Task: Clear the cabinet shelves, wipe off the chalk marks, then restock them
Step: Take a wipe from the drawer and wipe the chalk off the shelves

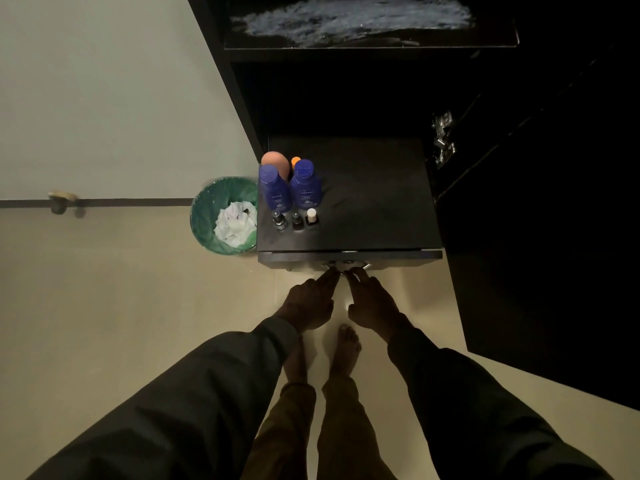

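Observation:
A black pull-out shelf [377,202] juts from the dark cabinet. At its left stand two blue lotion bottles [304,185], a peach bottle [275,162], an orange-capped one [295,161] and three small vials [296,220]. The upper shelf [370,43] carries a broad white chalk smear [353,19]. My left hand [310,303] and my right hand [372,301] reach side by side to the metal handle [346,266] on the shelf's front edge. Their straight fingertips touch it; neither hand holds anything.
A green-lined waste bin [221,216] with crumpled white paper stands on the tiled floor left of the shelf. The open cabinet door [540,237] with a metal hinge [443,136] fills the right. My bare feet [343,351] stand below the handle.

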`<state>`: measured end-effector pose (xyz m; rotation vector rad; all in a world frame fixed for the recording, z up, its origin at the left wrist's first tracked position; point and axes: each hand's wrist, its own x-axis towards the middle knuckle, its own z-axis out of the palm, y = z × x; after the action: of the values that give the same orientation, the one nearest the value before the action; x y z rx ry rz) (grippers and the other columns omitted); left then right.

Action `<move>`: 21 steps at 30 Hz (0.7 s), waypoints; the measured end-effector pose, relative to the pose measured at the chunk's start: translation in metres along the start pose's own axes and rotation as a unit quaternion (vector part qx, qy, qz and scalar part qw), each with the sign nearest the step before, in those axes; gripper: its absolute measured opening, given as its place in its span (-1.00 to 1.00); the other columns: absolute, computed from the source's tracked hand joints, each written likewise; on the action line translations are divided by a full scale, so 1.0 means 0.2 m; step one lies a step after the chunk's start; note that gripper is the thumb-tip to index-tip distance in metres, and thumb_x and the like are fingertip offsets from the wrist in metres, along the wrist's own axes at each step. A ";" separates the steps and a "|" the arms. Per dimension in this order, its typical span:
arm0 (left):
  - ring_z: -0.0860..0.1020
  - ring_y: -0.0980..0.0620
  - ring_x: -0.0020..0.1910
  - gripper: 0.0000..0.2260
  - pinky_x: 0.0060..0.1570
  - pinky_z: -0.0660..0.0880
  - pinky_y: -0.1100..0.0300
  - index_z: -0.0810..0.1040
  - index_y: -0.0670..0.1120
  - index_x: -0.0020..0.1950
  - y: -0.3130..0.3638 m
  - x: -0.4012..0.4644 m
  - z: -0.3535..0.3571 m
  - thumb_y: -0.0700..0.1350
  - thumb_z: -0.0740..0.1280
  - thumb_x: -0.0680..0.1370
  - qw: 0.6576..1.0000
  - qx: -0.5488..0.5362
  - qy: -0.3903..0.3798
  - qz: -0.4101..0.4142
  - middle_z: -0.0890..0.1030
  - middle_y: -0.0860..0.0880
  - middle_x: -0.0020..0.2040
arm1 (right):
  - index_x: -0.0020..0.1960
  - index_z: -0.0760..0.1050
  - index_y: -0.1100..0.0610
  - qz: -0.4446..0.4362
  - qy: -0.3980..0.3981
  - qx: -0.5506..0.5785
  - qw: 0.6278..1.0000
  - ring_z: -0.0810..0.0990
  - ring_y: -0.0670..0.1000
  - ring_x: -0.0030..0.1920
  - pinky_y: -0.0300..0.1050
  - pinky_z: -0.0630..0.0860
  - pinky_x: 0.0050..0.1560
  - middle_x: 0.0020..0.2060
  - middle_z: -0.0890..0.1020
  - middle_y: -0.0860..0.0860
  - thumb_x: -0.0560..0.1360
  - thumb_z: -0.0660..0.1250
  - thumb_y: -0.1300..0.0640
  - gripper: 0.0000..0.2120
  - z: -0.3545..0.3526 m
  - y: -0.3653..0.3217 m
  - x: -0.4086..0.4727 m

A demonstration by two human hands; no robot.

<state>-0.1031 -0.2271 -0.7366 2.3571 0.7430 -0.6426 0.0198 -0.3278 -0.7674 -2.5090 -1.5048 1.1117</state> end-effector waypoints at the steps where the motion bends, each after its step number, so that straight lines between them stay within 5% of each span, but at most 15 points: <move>1: 0.58 -0.09 0.08 -0.38 0.01 0.56 0.09 -0.02 -0.02 0.60 0.01 -0.01 0.01 -0.08 0.23 0.62 1.000 -0.008 -0.002 0.000 0.41 -0.14 0.42 | 0.56 0.09 0.11 0.000 -0.001 0.004 1.000 0.45 0.10 0.24 -0.12 0.52 0.12 0.52 0.15 0.06 0.48 0.35 0.23 -0.26 0.02 0.00 -0.02; 12: 0.50 0.03 0.30 -0.53 0.23 0.45 0.20 0.23 0.05 0.52 0.10 -0.20 0.12 -0.03 0.24 0.62 0.992 -0.098 0.079 -0.003 0.46 0.02 0.41 | 0.56 0.14 0.03 0.027 0.047 0.113 0.992 0.25 0.02 0.50 -0.08 0.32 0.43 0.54 0.21 0.01 0.54 0.35 0.08 -0.33 0.25 0.05 -0.24; 16: 0.55 0.07 0.20 -0.67 0.20 0.45 0.23 0.42 0.06 0.36 0.09 -0.23 0.13 -0.02 0.30 0.59 0.982 -0.153 0.106 -0.041 0.57 0.07 0.26 | 0.35 0.44 0.03 0.091 0.148 0.234 0.957 0.54 -0.07 0.21 -0.10 0.56 0.19 0.29 0.52 -0.05 0.50 0.40 0.08 -0.57 0.26 0.02 -0.31; 21: 0.57 0.10 0.05 -0.78 0.06 0.55 0.22 0.51 0.04 0.16 0.03 -0.22 0.10 -0.14 0.36 0.53 0.957 -0.198 0.204 -0.051 0.58 0.08 0.11 | 0.15 0.56 0.13 0.086 0.284 0.261 0.918 0.63 -0.04 -0.01 -0.03 0.63 0.00 0.05 0.63 0.01 0.47 0.44 0.16 -0.74 0.15 -0.02 -0.30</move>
<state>-0.1371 -0.2597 -0.7234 2.0990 1.0659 -0.0251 -0.0183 -0.3827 -0.7546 -2.3038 -0.7305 0.5901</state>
